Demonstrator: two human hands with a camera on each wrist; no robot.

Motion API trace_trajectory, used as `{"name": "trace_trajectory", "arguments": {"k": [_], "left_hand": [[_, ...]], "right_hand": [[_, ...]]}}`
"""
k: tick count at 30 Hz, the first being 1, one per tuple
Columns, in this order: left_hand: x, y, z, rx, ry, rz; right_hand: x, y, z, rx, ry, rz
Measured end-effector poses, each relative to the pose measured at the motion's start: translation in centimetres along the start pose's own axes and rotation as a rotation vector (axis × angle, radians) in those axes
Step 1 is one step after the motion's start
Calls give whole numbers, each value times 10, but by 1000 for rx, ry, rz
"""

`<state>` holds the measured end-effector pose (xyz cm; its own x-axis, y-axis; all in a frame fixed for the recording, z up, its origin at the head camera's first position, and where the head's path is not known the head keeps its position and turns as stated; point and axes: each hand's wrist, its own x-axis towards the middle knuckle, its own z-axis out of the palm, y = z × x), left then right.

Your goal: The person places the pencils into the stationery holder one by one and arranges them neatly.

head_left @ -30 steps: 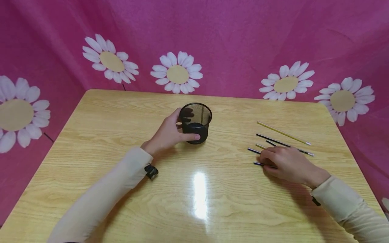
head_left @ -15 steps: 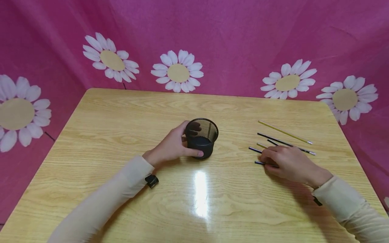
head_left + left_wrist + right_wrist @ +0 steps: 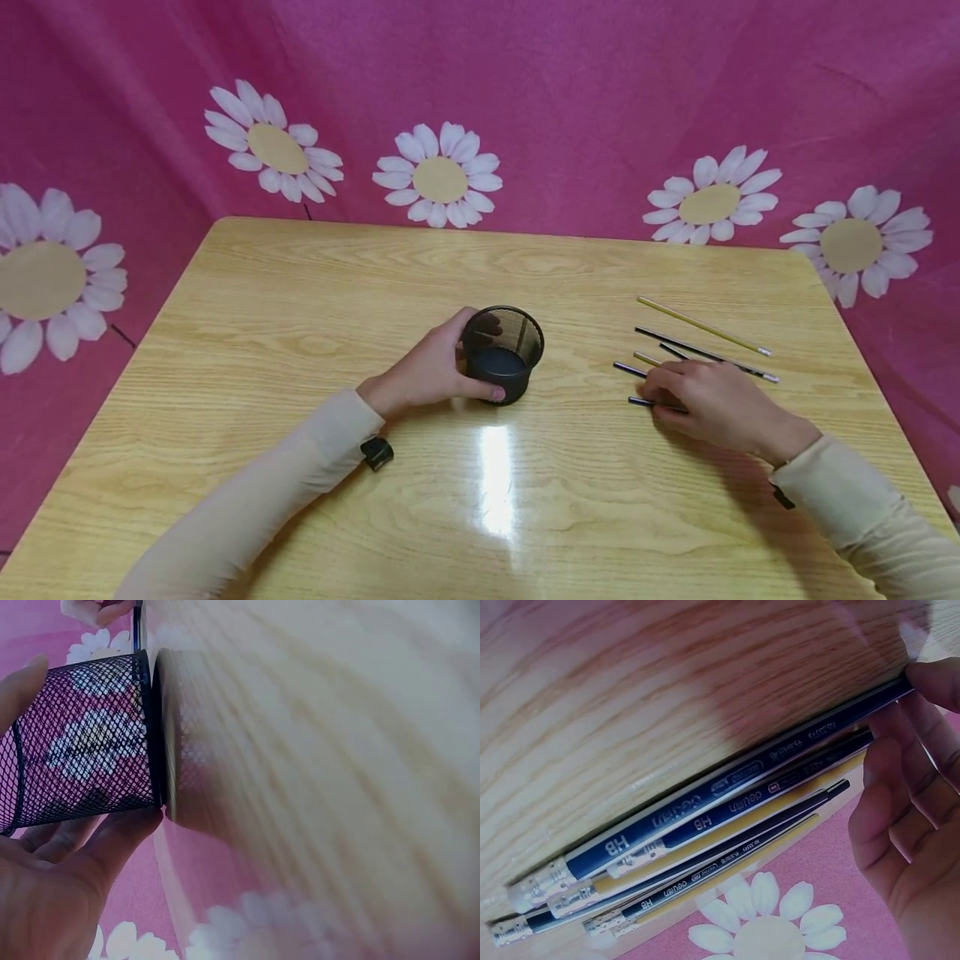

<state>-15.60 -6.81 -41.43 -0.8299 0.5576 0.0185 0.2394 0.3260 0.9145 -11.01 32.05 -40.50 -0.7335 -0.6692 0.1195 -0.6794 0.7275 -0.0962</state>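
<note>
In the head view my left hand [image 3: 423, 371] grips a black mesh pencil cup [image 3: 501, 362] from its left side, thumb across the front. The cup stands mouth up, and no pencils show inside. The left wrist view has the cup's base [image 3: 154, 735] right at the tabletop, with fingers along its wall. To the right, my right hand [image 3: 712, 408] is over a group of pencils. Its thumb and fingers pinch the unerasered end of the nearest blue pencil [image 3: 682, 804]. Other blue and yellow pencils lie beside it, partly hidden under the hand in the head view.
A yellow pencil [image 3: 701, 324] and a dark pencil [image 3: 678, 343] lie beyond my right hand, white erasers toward the right. The wooden table [image 3: 300, 275] meets a pink flowered cloth [image 3: 570, 108] at its back and sides. Light glares on the table's middle.
My left hand has brought the cup toward me and slightly right, lower in the head view. The right hand stays at the pencils with almost no movement.
</note>
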Motion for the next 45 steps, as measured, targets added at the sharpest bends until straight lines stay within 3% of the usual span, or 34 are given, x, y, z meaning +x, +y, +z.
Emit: {"name": "trace_trajectory", "arguments": {"k": [15, 21, 27, 36, 41, 45], "left_hand": [[3, -1, -2, 22, -39, 10], [5, -1, -1, 9, -48, 26], [4, -1, -1, 8, -53, 27], [4, 1, -4, 32, -58, 23], [5, -1, -4, 33, -60, 29], [5, -3, -4, 41, -69, 32]], "right_hand": [[2, 1, -1, 4, 10, -29], [10, -4, -11, 77, 46, -33], [27, -18, -35, 348, 152, 22], [72, -49, -74, 781, 472, 62], [104, -65, -89, 1061, 681, -8], [128, -74, -97, 1146, 794, -87]]}}
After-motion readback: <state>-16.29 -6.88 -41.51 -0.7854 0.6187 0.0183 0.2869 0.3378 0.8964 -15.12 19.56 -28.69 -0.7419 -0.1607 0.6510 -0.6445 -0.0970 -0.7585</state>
